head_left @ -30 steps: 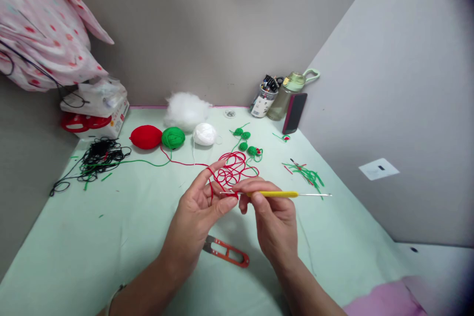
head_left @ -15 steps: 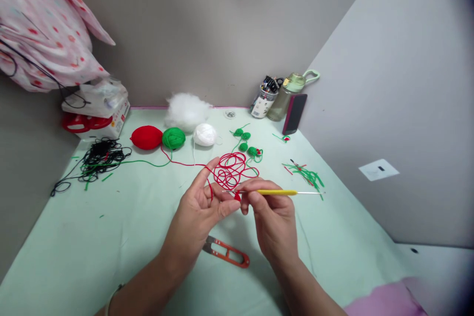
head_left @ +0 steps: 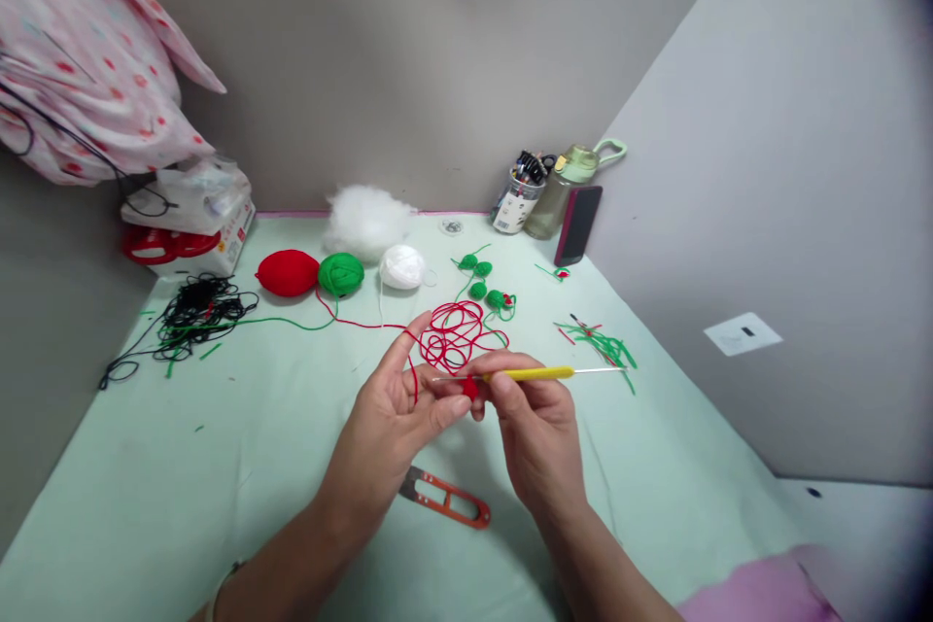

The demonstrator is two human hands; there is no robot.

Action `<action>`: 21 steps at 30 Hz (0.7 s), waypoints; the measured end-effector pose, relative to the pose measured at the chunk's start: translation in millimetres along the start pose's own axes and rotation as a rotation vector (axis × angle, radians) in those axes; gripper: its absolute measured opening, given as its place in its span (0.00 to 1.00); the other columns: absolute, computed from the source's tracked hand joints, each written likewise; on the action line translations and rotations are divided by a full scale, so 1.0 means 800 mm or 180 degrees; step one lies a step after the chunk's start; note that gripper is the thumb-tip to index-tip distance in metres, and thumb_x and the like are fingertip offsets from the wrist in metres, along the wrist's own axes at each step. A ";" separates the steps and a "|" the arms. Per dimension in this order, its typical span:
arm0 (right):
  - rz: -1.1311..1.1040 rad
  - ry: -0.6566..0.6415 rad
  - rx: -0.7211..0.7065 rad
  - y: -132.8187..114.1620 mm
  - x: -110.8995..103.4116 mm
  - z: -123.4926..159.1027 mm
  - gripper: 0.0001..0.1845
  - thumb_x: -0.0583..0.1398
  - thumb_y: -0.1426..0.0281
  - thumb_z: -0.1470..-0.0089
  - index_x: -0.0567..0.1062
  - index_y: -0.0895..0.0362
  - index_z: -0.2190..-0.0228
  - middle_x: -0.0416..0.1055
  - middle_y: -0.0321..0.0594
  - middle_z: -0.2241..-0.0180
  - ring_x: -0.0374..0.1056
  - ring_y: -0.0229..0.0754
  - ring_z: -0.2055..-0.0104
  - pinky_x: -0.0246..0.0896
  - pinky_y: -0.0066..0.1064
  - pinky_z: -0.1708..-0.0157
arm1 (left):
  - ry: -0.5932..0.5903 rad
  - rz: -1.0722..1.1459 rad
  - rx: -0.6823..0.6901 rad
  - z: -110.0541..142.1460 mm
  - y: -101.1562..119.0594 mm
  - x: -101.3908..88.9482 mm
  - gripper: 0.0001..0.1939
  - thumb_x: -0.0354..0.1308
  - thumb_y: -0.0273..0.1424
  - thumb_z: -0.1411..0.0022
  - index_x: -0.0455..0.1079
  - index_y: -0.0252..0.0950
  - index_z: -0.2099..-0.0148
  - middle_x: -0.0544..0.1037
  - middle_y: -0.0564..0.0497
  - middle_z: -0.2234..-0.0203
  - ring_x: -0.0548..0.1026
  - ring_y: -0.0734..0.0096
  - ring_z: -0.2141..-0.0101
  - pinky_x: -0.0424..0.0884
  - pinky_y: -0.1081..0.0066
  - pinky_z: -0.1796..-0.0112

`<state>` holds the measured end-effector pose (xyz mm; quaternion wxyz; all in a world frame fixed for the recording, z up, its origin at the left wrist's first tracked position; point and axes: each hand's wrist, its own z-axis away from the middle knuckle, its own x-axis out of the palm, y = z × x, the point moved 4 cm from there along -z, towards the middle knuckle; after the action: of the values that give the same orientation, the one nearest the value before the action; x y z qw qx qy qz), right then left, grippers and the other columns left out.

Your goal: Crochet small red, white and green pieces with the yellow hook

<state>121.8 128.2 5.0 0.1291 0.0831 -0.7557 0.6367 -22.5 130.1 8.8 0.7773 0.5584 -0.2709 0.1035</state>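
Observation:
My left hand (head_left: 397,408) pinches a small red crocheted piece (head_left: 470,388) between thumb and fingers, with red yarn (head_left: 456,335) running over its raised forefinger to a loose tangle behind. My right hand (head_left: 535,423) grips a yellow-handled crochet hook (head_left: 529,373), held level, with its left tip at the red piece. The strand leads back to a red yarn ball (head_left: 287,272). Both hands hover above the pale green tabletop (head_left: 219,466).
Orange thread snips (head_left: 446,499) lie under my hands. Green (head_left: 341,273) and white (head_left: 402,265) yarn balls, white stuffing (head_left: 364,217), small green crocheted pieces (head_left: 485,282), green yarn scraps (head_left: 602,343), black cord (head_left: 193,306), a pen jar (head_left: 519,199), bottle (head_left: 565,185), phone (head_left: 578,224).
The crochet hook has slid left through my right hand's grip, toward the red piece. My left hand stays nearly still.

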 end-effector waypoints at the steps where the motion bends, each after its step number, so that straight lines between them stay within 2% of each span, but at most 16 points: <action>1: -0.0006 0.0026 -0.0012 -0.001 0.000 -0.001 0.07 0.68 0.62 0.39 0.86 0.51 0.63 0.78 0.37 0.69 0.71 0.35 0.72 0.68 0.27 0.71 | 0.0012 -0.0012 -0.0005 0.000 0.000 -0.001 0.53 0.71 0.28 0.38 0.42 0.40 0.21 0.81 0.55 0.69 0.79 0.67 0.63 0.71 0.63 0.51; 4: 0.0030 0.0064 -0.0086 -0.005 -0.001 -0.002 0.07 0.67 0.63 0.38 0.85 0.51 0.64 0.76 0.36 0.70 0.70 0.34 0.74 0.68 0.27 0.73 | 0.0111 -0.0020 0.0003 0.000 0.000 -0.002 0.51 0.71 0.29 0.38 0.46 0.42 0.22 0.80 0.56 0.68 0.78 0.69 0.62 0.69 0.65 0.51; 6: 0.0302 0.0035 -0.0318 -0.011 -0.001 0.000 0.08 0.64 0.65 0.35 0.84 0.51 0.63 0.77 0.37 0.69 0.70 0.35 0.74 0.68 0.29 0.74 | 0.0170 0.0010 0.0054 0.000 0.001 -0.002 0.49 0.71 0.29 0.38 0.48 0.41 0.23 0.79 0.57 0.68 0.77 0.71 0.61 0.69 0.66 0.51; 8: 0.1048 -0.0046 -0.0909 -0.022 0.002 0.006 0.09 0.61 0.71 0.34 0.83 0.51 0.60 0.79 0.40 0.66 0.73 0.40 0.69 0.71 0.33 0.70 | 0.0214 0.0018 0.0141 0.001 0.001 0.000 0.48 0.71 0.29 0.38 0.50 0.40 0.24 0.76 0.59 0.71 0.75 0.73 0.64 0.68 0.68 0.52; 11: 0.2478 -0.0108 -0.2090 -0.038 0.012 0.021 0.15 0.62 0.79 0.38 0.83 0.51 0.55 0.82 0.47 0.58 0.77 0.47 0.58 0.73 0.40 0.60 | 0.0210 0.0066 0.0155 0.003 0.000 0.004 0.48 0.72 0.30 0.39 0.51 0.40 0.24 0.75 0.59 0.71 0.72 0.74 0.65 0.68 0.70 0.54; 13: 0.2678 -0.0041 -0.2342 -0.043 0.014 0.025 0.18 0.63 0.81 0.39 0.83 0.50 0.53 0.83 0.48 0.56 0.77 0.49 0.55 0.73 0.42 0.57 | 0.0192 0.0188 0.0005 0.004 -0.003 0.006 0.46 0.72 0.31 0.39 0.54 0.39 0.25 0.76 0.57 0.69 0.72 0.73 0.64 0.68 0.71 0.56; 15: 0.2091 -0.0016 -0.1959 -0.042 0.009 0.020 0.17 0.63 0.80 0.37 0.84 0.48 0.54 0.83 0.45 0.57 0.78 0.47 0.56 0.74 0.40 0.58 | 0.0191 0.0257 -0.0213 0.006 -0.004 0.008 0.43 0.72 0.32 0.40 0.59 0.38 0.27 0.76 0.57 0.69 0.71 0.75 0.66 0.67 0.74 0.61; 19: 0.0462 -0.0185 -0.0682 -0.030 -0.002 0.002 0.08 0.63 0.68 0.33 0.84 0.50 0.61 0.83 0.40 0.64 0.76 0.39 0.69 0.72 0.31 0.70 | 0.0099 0.0204 -0.0388 0.008 0.003 0.007 0.36 0.71 0.33 0.39 0.66 0.40 0.31 0.75 0.57 0.71 0.60 0.80 0.76 0.56 0.76 0.73; 21: 0.0131 -0.0264 -0.0421 -0.029 -0.003 -0.001 0.09 0.62 0.65 0.32 0.83 0.52 0.62 0.83 0.40 0.66 0.75 0.38 0.71 0.72 0.29 0.72 | 0.0096 0.0145 -0.0354 0.009 0.007 0.006 0.35 0.71 0.34 0.39 0.68 0.41 0.32 0.76 0.57 0.69 0.58 0.81 0.77 0.54 0.76 0.75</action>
<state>131.3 124.7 26.4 0.0897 0.0852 -0.8023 0.5839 -23.4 124.4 17.3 0.8085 0.5064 -0.2772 0.1143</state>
